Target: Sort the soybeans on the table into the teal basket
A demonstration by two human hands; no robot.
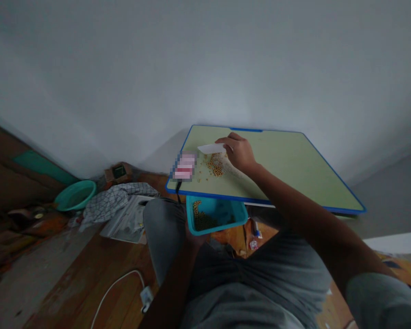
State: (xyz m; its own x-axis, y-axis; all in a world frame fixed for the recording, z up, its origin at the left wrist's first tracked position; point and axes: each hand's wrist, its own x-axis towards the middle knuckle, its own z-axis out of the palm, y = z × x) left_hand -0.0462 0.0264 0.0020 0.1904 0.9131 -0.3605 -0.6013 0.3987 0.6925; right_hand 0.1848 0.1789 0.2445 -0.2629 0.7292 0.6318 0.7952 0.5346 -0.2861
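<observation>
One head view: the right grip (240,153) pinches a white card (210,148), beans (216,170) just beside it on the table (291,167); below, the left grip (195,239) holds a bin (222,228) under the table's near edge, probably to catch beans dropping over.

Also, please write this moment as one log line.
left hand: holds blue tub by table edge; right hand: holds white sheet by grains; grains: on table and in tub

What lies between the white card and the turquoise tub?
In the head view: scattered grains on the tabletop, then its blue front rim.
</observation>
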